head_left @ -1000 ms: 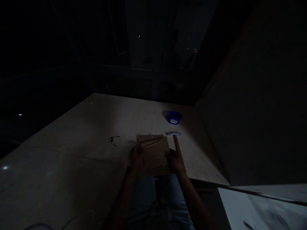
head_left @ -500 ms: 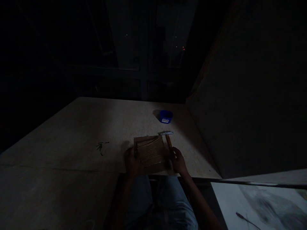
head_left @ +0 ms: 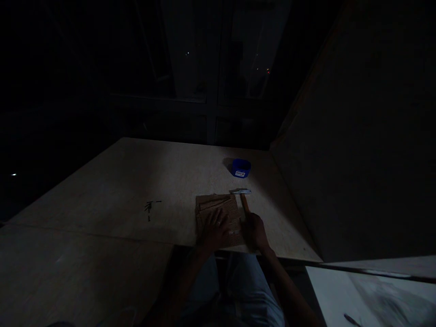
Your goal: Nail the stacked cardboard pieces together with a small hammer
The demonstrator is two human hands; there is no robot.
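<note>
The scene is very dark. A brown wooden board (head_left: 221, 206) lies flat near the front edge of a pale table (head_left: 136, 181). My left hand (head_left: 214, 230) rests on top of the board with its fingers stretched out. My right hand (head_left: 255, 230) is closed around the wooden handle of a hammer (head_left: 244, 200) that lies on the table just right of the board, its metal head pointing away from me.
A small blue tub (head_left: 240, 167) stands behind the hammer. Several dark nails (head_left: 150, 207) lie scattered left of the board. A large upright panel (head_left: 357, 159) closes off the right side. A white sheet (head_left: 371, 295) lies at bottom right.
My left hand has moved from the board's left edge onto its top surface. My right hand has closed on the hammer handle. The board lies flat on the table.
</note>
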